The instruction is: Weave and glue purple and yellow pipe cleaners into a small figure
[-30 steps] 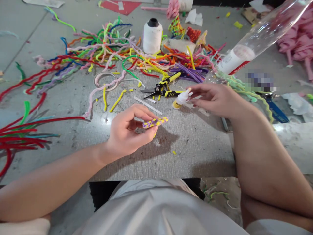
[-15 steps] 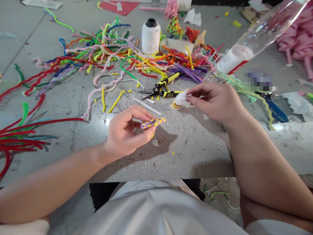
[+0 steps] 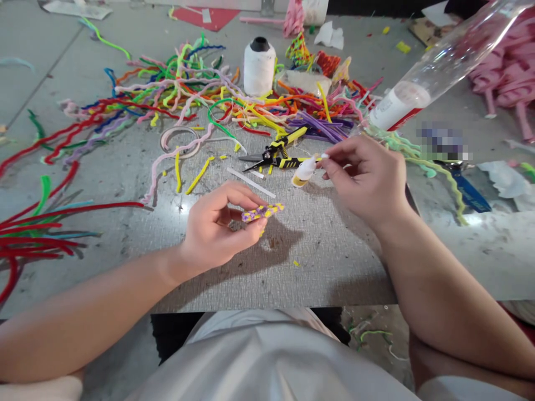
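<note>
Left hand (image 3: 225, 225) pinching yellow-and-purple piece (image 3: 262, 212), right hand (image 3: 361, 178) at white bottle (image 3: 305, 171)

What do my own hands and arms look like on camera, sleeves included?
The left hand and right hand are bare: no gloves, rings or watch show. Both forearms are uncovered. Pale, whitish sleeves show at the bottom edge, along with a pale, loosely creased top.

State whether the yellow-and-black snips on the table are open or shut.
Open. The snips' two dark blades part toward their tips, and the yellow-and-black handles stand spread, with a gap between them.
</note>
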`<state>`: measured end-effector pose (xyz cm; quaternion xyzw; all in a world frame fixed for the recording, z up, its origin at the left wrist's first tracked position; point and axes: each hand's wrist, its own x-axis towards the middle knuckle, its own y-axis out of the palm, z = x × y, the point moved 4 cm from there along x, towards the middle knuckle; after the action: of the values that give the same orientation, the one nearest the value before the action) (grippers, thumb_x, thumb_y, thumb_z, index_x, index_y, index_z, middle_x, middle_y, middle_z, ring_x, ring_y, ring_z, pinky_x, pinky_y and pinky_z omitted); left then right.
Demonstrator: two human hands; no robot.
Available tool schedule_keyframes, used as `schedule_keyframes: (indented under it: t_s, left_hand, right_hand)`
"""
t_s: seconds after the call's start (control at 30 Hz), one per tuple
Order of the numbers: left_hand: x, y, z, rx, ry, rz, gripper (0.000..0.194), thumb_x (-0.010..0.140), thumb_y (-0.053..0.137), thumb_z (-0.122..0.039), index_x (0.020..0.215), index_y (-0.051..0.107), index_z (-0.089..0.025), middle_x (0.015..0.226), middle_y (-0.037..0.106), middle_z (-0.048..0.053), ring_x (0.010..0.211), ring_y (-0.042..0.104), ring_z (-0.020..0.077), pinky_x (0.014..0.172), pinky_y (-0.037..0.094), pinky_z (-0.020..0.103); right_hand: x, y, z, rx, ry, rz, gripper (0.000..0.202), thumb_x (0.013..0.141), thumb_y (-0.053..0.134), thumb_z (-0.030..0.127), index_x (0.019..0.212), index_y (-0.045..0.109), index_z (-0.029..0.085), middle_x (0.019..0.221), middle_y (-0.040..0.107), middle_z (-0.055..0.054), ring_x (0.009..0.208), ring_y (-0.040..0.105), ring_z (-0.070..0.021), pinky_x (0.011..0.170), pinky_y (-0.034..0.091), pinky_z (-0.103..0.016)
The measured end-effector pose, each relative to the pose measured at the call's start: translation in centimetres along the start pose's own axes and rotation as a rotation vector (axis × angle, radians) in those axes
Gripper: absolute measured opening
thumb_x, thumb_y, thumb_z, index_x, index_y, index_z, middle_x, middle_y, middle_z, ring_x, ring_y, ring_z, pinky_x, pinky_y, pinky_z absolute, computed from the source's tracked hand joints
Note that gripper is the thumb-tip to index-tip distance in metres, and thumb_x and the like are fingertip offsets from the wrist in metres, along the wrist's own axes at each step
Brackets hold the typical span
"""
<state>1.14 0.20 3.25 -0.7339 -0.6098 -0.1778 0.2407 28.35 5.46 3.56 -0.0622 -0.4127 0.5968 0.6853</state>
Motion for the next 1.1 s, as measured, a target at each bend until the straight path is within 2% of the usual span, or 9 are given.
schedule_keyframes:
  t_s: [0.17,0.3,0.4,0.63,0.83,0.9,1.0,1.1]
  left_hand:
    - [0.0,0.0,0.1,0.001,-0.006,0.006,0.018,0.083,0.083,-0.011,0.091,0.069,-0.02,0.093,0.081,0.005,0.083,0.076,0.0166,0.069,0.064,0.029]
    - [0.0,0.0,0.1,-0.008,-0.007,0.009,0.019,0.083,0.083,-0.009,0.091,0.069,-0.02,0.093,0.08,0.004,0.083,0.075,0.0149,0.068,0.062,0.026]
    - [0.0,0.0,0.1,0.005,-0.014,0.012,0.019,0.083,0.083,-0.01,0.09,0.068,-0.02,0.093,0.081,0.005,0.083,0.075,0.0152,0.067,0.062,0.026]
    - [0.0,0.1,0.1,0.001,-0.017,0.016,0.019,0.083,0.082,-0.011,0.09,0.068,-0.02,0.093,0.081,0.005,0.082,0.075,0.0162,0.067,0.062,0.028]
    - [0.1,0.0,0.1,0.011,-0.025,0.022,0.018,0.082,0.082,-0.011,0.089,0.068,-0.02,0.093,0.08,0.005,0.083,0.076,0.0164,0.065,0.062,0.027]
    - [0.0,0.0,0.1,0.004,-0.036,0.028,0.017,0.083,0.082,-0.012,0.089,0.068,-0.02,0.093,0.08,0.006,0.083,0.076,0.017,0.064,0.062,0.027]
    - [0.0,0.0,0.2,-0.002,-0.035,0.029,0.018,0.083,0.082,-0.012,0.089,0.068,-0.02,0.094,0.08,0.006,0.083,0.076,0.0169,0.063,0.062,0.027]
    - [0.0,0.0,0.2,0.01,-0.035,0.025,0.018,0.082,0.082,-0.012,0.088,0.068,-0.02,0.093,0.08,0.006,0.084,0.076,0.0169,0.063,0.062,0.027]
  right_hand:
    - [-0.2,0.5,0.0,0.024,-0.02,-0.048,0.008,0.095,0.078,0.026,0.102,0.073,0.025,0.092,0.079,-0.001,0.079,0.075,-0.0165,0.06,0.054,-0.027]
    - [-0.4,1.4,0.0,0.211,0.046,-0.073,0.015,0.101,0.075,0.038,0.106,0.069,0.025,0.095,0.076,-0.003,0.082,0.074,-0.0164,0.059,0.057,-0.026]
    - [-0.5,2.0,-0.3,0.332,0.062,-0.098,0.022,0.103,0.073,0.046,0.109,0.066,0.027,0.094,0.074,-0.004,0.083,0.075,-0.0179,0.064,0.062,-0.03]
    - [-0.4,2.3,-1.5,0.28,0.019,-0.136,0.026,0.106,0.068,0.054,0.112,0.066,0.029,0.099,0.072,-0.006,0.083,0.073,-0.0191,0.067,0.063,-0.033]
    - [-0.3,3.2,-1.6,0.328,-0.033,-0.137,0.027,0.107,0.065,0.056,0.114,0.064,0.03,0.096,0.068,-0.005,0.085,0.074,-0.0192,0.072,0.065,-0.035]
    - [-0.3,3.5,-1.5,0.351,-0.034,-0.138,0.027,0.108,0.063,0.057,0.114,0.063,0.03,0.096,0.066,-0.004,0.084,0.072,-0.0182,0.066,0.063,-0.032]
    - [-0.3,3.9,-1.3,0.411,-0.026,-0.158,0.028,0.105,0.069,0.057,0.112,0.063,0.03,0.094,0.063,-0.003,0.077,0.067,-0.0151,0.05,0.052,-0.025]
    - [-0.3,4.0,-1.2,0.46,-0.029,-0.193,0.031,0.1,0.076,0.056,0.112,0.066,0.03,0.097,0.064,-0.002,0.078,0.068,-0.0145,0.045,0.048,-0.021]
